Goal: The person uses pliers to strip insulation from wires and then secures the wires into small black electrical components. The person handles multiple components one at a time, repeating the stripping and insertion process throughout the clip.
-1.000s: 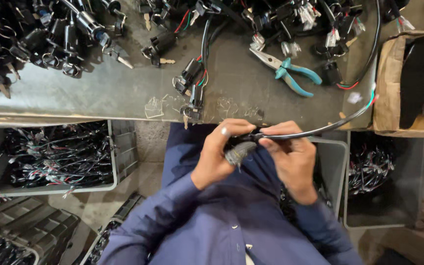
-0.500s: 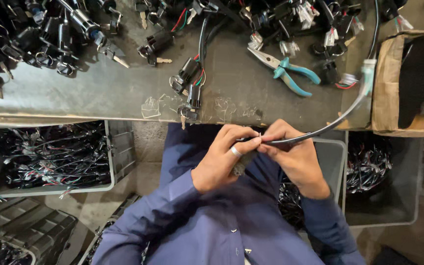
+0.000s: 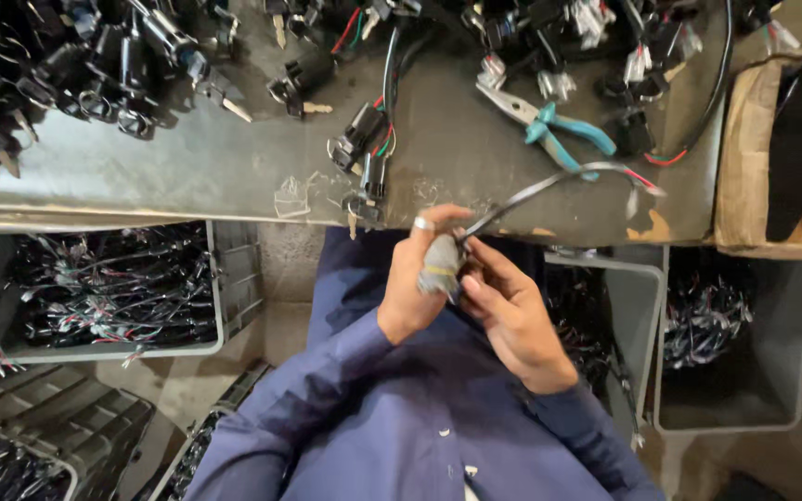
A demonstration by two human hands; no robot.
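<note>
Hands together below workbench [image 3: 187, 176] edge: left hand [image 3: 417, 278] and right hand [image 3: 510, 315] both grip grey connector [image 3: 440, 264] on black cable [image 3: 531, 190].

One package in view: an open brown cardboard box [image 3: 744, 148] at three o'clock, standing at the bench's right end. Rectangular, flaps worn and torn, dark contents inside. No labels, signs or screens can be made out.
</note>
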